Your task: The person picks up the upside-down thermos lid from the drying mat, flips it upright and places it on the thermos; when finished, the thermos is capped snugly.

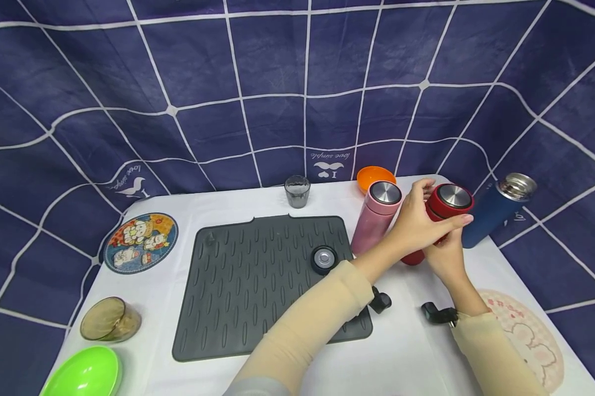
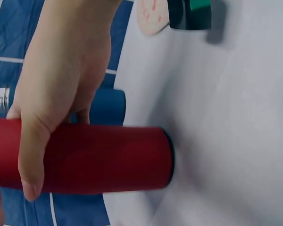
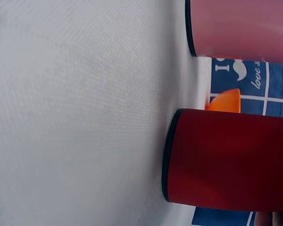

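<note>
A red thermos (image 1: 448, 201) with a silver-topped lid stands nearly upright at the right, its dark base close over the white tablecloth. My left hand (image 1: 416, 217) holds it near the lid, the thumb across the front and the fingers behind. Lower down, my right hand (image 2: 61, 80) grips the body, its thumb wrapped over the red side in the left wrist view. To the left stands a pink thermos (image 1: 376, 217) with its lid on. Just behind my right hand is a blue bottle (image 1: 492, 212) with an uncovered steel mouth. The red body fills much of the right wrist view.
A dark grey mat (image 1: 257, 286) bears a round black cap (image 1: 324, 259). Behind are a small grey glass (image 1: 297, 191) and an orange bowl (image 1: 375, 177). A patterned round mat (image 1: 141, 242), an amber glass (image 1: 111, 320) and a green bowl (image 1: 86, 371) lie left; a pink round mat (image 1: 530, 341) right.
</note>
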